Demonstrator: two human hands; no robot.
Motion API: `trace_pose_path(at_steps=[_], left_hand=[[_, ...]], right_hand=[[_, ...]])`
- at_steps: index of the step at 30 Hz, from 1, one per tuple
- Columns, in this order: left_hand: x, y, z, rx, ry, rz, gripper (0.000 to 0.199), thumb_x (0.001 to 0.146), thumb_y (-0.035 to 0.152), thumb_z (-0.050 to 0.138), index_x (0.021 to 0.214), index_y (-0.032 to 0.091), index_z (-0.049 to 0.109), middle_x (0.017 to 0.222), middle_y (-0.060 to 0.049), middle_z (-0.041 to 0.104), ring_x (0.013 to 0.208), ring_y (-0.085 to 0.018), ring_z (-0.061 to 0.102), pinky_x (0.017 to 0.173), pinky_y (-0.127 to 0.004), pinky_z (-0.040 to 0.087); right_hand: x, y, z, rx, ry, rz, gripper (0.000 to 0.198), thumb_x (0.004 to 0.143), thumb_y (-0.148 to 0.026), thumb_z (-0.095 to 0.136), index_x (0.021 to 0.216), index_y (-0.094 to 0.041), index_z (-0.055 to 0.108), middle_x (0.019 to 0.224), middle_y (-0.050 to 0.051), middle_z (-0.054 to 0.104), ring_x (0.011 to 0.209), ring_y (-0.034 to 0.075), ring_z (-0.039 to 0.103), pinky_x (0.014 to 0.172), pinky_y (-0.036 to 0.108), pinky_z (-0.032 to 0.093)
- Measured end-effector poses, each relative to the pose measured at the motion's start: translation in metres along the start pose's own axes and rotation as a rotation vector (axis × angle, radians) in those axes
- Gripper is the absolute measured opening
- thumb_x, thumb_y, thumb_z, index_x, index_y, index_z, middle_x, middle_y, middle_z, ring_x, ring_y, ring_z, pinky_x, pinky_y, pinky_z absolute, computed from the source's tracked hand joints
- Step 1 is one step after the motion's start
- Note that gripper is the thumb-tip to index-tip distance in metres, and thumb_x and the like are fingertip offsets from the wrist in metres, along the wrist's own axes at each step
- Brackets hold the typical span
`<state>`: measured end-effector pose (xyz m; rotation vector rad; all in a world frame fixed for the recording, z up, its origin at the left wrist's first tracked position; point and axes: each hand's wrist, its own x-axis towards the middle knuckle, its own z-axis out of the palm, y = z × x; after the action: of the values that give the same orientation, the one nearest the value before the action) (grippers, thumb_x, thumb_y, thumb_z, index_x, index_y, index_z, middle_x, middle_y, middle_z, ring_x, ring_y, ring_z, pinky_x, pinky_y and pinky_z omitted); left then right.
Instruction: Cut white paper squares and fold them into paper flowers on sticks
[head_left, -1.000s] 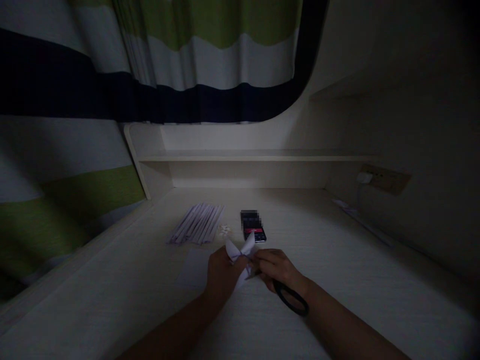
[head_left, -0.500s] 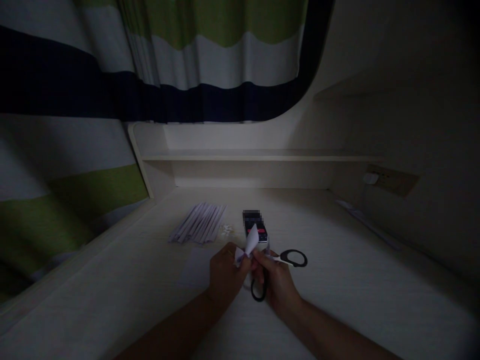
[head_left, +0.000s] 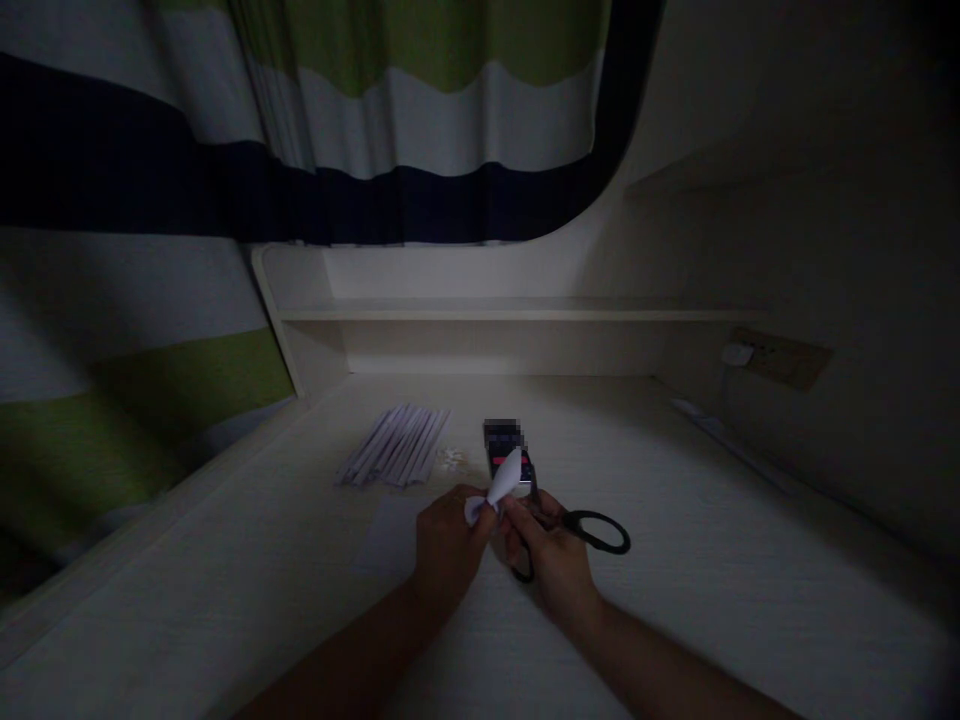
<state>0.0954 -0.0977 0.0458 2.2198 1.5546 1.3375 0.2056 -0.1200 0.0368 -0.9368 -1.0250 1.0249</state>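
A piece of white paper, twisted or rolled with a flared top, stands up between my hands. My left hand is closed, pinching the paper near its lower part. My right hand is closed around a pair of scissors with black handle loops, one loop sticking out to the right and the other below the fingers. The blades point away and stand apart from the paper's top. My right thumb and fingertips also touch the paper's lower end. Behind the paper lies a phone with a lit screen, partly hidden.
Several narrow folded paper strips lie in a pile at the left of the table. Beside them are small white scraps. A flat paper sheet lies by my left hand. A shelf runs along the back.
The scissors have turned in my right hand; the right loop has moved right and down, the lower loop up. The paper leans slightly more to the right. My left hand has hardly moved.
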Motion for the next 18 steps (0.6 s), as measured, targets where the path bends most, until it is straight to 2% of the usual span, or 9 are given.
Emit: trace_pose_path(at_steps=[4,7,10,12,14,18], left_hand=[[0.000,0.001,-0.001,-0.055,-0.031,-0.056,0.013,0.071,0.024,0.049,0.067,0.017,0.060,0.060,0.001,0.063,0.053,-0.012,0.058,0.054,-0.021,0.043],[0.001,0.001,-0.001,-0.081,-0.040,-0.096,0.013,0.070,0.025,0.050,0.069,0.017,0.060,0.062,0.000,0.064,0.055,-0.013,0.059,0.054,-0.022,0.043],[0.002,0.000,-0.001,-0.083,-0.068,-0.125,0.014,0.070,0.024,0.048,0.068,0.017,0.061,0.062,-0.001,0.064,0.057,-0.015,0.060,0.052,-0.023,0.043],[0.002,0.000,-0.001,-0.079,-0.079,-0.119,0.015,0.070,0.024,0.048,0.066,0.016,0.060,0.061,-0.002,0.064,0.058,-0.016,0.060,0.052,-0.023,0.042],[0.002,0.000,-0.001,-0.080,-0.076,-0.109,0.015,0.070,0.024,0.048,0.066,0.016,0.060,0.060,-0.002,0.064,0.057,-0.015,0.059,0.052,-0.023,0.042],[0.000,-0.001,0.000,-0.077,-0.056,-0.088,0.015,0.070,0.026,0.049,0.067,0.016,0.059,0.059,-0.001,0.063,0.053,-0.014,0.059,0.051,-0.022,0.042]], right_hand=[[-0.001,-0.001,-0.006,-0.290,-0.026,-0.166,0.023,0.077,-0.031,0.051,0.059,-0.018,0.051,0.042,-0.004,0.050,0.043,0.009,0.048,0.049,0.022,0.039],[0.004,0.001,-0.016,-0.472,-0.124,-0.344,0.018,0.077,-0.028,0.050,0.063,-0.019,0.055,0.048,-0.003,0.053,0.045,0.010,0.049,0.048,0.021,0.038],[0.012,0.005,-0.026,-0.543,-0.270,-0.575,0.009,0.075,-0.023,0.052,0.070,-0.020,0.058,0.059,0.000,0.056,0.051,0.011,0.051,0.049,0.022,0.039],[0.014,0.006,-0.029,-0.542,-0.302,-0.629,0.008,0.074,-0.021,0.052,0.069,-0.020,0.059,0.062,0.001,0.057,0.053,0.012,0.051,0.051,0.023,0.039],[0.013,0.005,-0.027,-0.524,-0.261,-0.558,0.010,0.074,-0.022,0.053,0.066,-0.020,0.057,0.058,0.000,0.057,0.051,0.012,0.051,0.050,0.023,0.039],[0.007,0.000,-0.013,-0.329,-0.091,-0.209,0.021,0.074,-0.030,0.055,0.056,-0.019,0.051,0.041,-0.004,0.050,0.039,0.010,0.047,0.044,0.021,0.037]])
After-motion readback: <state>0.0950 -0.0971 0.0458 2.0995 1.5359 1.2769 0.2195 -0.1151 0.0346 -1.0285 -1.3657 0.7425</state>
